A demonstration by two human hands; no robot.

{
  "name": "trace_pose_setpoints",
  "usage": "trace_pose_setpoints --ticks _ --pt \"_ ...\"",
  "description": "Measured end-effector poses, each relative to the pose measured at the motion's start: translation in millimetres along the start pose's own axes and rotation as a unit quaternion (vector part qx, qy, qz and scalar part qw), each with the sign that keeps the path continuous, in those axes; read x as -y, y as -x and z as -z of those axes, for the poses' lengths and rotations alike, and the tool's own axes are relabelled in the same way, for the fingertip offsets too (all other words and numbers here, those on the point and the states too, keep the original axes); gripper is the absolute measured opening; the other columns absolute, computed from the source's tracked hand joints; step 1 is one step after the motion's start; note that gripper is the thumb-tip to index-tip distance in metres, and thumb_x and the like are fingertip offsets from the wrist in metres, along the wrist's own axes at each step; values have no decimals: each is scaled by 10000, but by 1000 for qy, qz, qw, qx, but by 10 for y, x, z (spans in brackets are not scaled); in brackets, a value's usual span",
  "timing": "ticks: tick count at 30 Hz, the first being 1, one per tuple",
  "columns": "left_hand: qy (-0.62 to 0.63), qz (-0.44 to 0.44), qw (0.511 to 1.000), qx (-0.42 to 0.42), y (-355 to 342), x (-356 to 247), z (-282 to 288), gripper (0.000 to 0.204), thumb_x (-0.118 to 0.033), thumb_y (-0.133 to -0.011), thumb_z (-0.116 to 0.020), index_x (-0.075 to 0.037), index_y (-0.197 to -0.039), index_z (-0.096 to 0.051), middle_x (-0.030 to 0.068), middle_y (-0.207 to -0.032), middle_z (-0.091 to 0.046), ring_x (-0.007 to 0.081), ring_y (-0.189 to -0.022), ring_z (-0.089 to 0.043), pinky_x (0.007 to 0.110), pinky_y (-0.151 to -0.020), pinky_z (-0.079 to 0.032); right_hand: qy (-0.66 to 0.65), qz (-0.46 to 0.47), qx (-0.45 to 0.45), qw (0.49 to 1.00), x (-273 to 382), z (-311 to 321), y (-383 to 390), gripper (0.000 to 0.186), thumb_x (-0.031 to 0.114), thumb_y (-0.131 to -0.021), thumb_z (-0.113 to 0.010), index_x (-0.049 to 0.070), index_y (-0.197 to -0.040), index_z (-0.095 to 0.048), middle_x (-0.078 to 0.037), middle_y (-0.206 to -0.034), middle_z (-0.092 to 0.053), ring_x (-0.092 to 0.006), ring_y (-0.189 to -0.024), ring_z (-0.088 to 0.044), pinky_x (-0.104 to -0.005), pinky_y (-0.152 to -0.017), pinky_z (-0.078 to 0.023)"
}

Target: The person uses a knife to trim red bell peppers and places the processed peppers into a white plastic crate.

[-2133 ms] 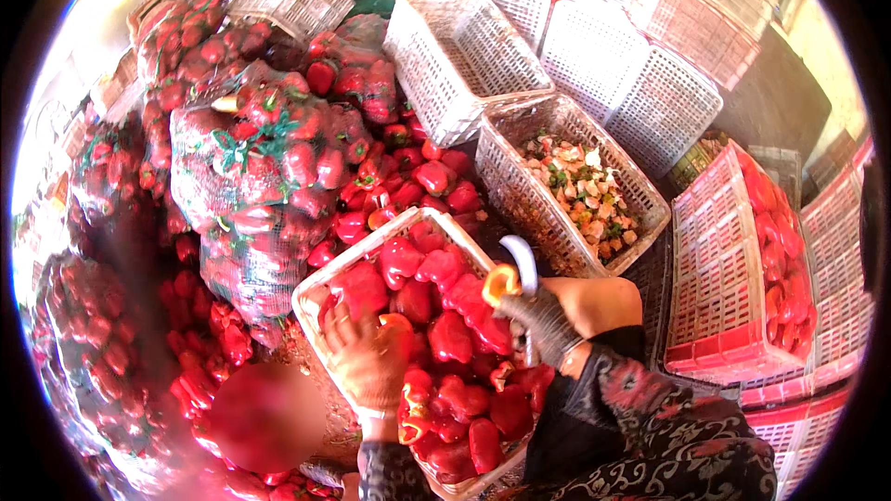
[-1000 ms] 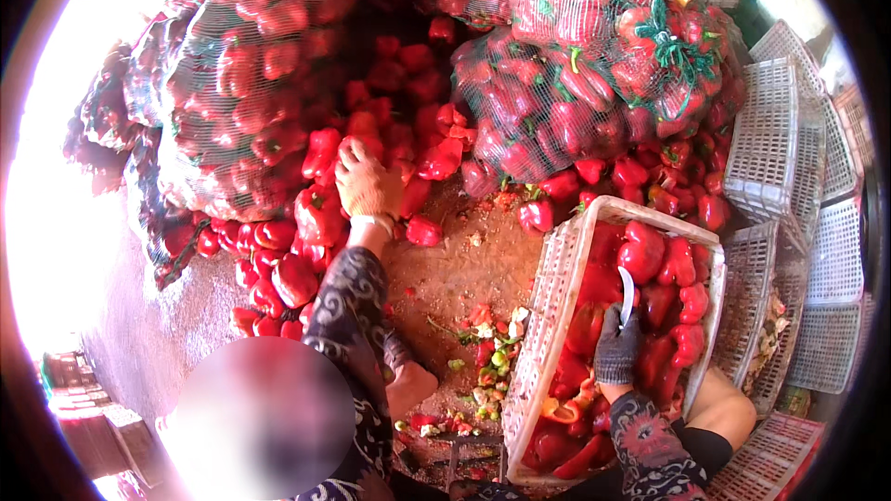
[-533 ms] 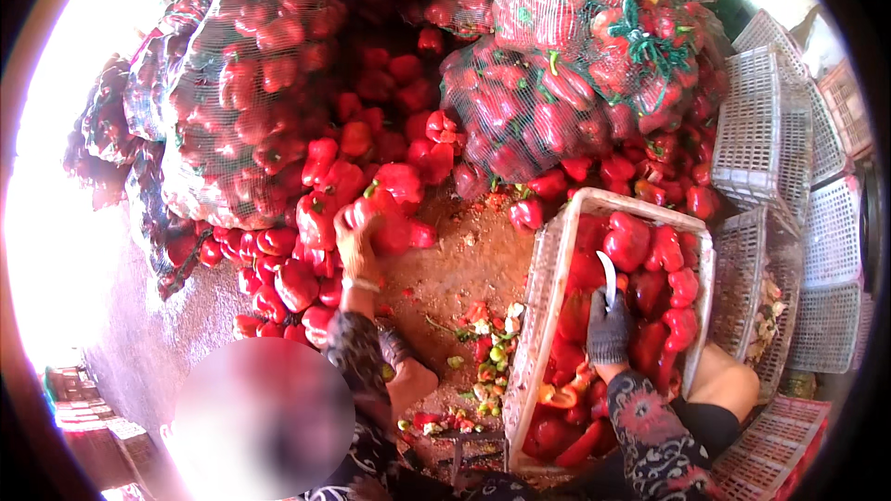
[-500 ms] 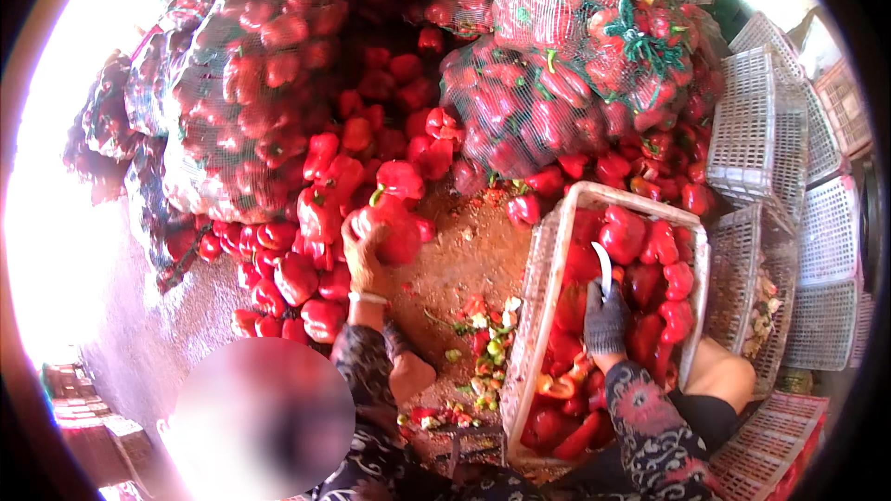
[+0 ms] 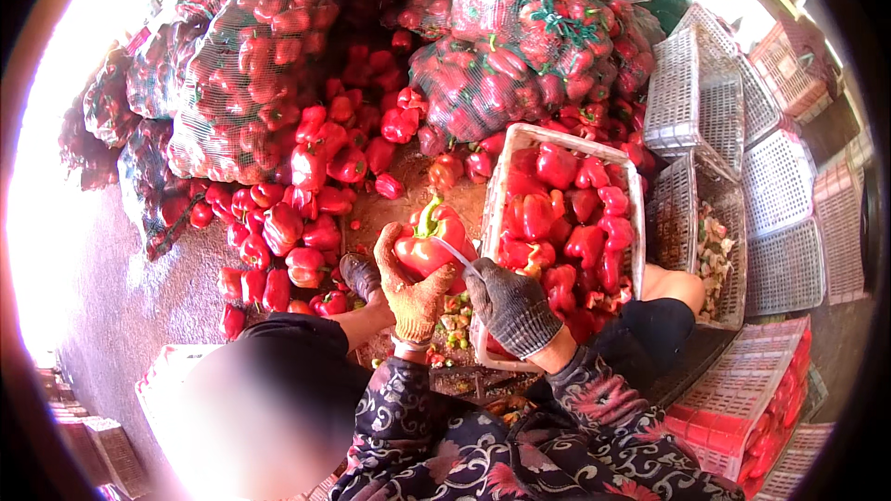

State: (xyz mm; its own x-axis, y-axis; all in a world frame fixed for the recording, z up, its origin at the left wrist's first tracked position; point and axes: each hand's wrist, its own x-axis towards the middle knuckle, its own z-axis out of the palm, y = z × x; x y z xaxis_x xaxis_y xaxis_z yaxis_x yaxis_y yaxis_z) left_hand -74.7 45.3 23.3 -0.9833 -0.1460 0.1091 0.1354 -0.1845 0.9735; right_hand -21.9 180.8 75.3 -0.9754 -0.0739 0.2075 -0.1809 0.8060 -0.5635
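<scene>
In front of my body, my left hand (image 5: 411, 301), in an orange-tan glove, grips a red bell pepper (image 5: 425, 255) from its near left side. The pepper's thick green stem points up and away from me. My right hand (image 5: 515, 308), in a dark grey glove, is closed around a small curved knife (image 5: 457, 253). Its thin blade lies against the pepper near the stem; how deep it goes, I cannot tell. To the right, a pale plastic crate (image 5: 489, 213) is filled with red peppers (image 5: 538, 216), some of them cut open.
Loose red peppers (image 5: 283, 227) are heaped ahead and to the left. Behind them stand bulging mesh sacks (image 5: 251, 74) of peppers. Green and pale trimmings (image 5: 455, 320) litter the floor below my hands. Stacked crates (image 5: 673, 97) line the right side, one holding scraps (image 5: 713, 255).
My left hand has drawn the pepper back from the heap toward me. My right hand has moved left from over the crate, bringing the knife to the pepper. The view has shifted.
</scene>
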Motion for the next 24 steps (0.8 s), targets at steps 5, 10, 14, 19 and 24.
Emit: trace_pose_setpoints --ticks 5,10,14,19,24 --pt "116 10 993 -7 245 -118 -9 833 11 -618 -791 -72 -1357 -416 92 -1259 -485 225 -1134 -510 365 -1001 -441 85 28 3 996 54 11 294 138 177 -926 -552 48 -934 -601 -183 -794 -618 -370 -688 -634 -451 -570 -500" --pt "259 70 963 -30 375 -235 -3 772 3 -673 -710 -81 -1374 -399 103 -1257 -477 247 -1113 -529 394 -962 -481 102 -17 65 993 -76 -48 910 158 188 -934 -558 47 -874 -594 -175 -754 -610 -382 -673 -622 -452 -553 -490" --pt "237 57 970 -9 395 -330 33 737 -89 -687 -661 -67 -1376 -401 125 -1259 -483 264 -1129 -529 399 -992 -455 -5 -144 91 985 -222 18 1087 232 258 -919 -615 37 -986 -632 -187 -838 -656 -362 -754 -658 -436 -618 -519" --pt "154 77 981 90 455 -290 4 881 -138 -632 -783 -90 -1411 -374 103 -1289 -479 277 -1170 -522 403 -1001 -453 -80 -108 6 991 -52 557 496 704 373 -765 -782 124 -1350 -480 -177 -1111 -658 -377 -941 -664 -467 -781 -534" --pt "140 178 953 199 589 -257 -12 1000 12 -646 -826 -93 -1463 -260 123 -1349 -446 258 -1209 -499 386 -1004 -465 -148 -80 12 986 -295 131 433 931 452 -656 -853 152 -1402 -384 -195 -1189 -624 -374 -1069 -634 -457 -858 -526"
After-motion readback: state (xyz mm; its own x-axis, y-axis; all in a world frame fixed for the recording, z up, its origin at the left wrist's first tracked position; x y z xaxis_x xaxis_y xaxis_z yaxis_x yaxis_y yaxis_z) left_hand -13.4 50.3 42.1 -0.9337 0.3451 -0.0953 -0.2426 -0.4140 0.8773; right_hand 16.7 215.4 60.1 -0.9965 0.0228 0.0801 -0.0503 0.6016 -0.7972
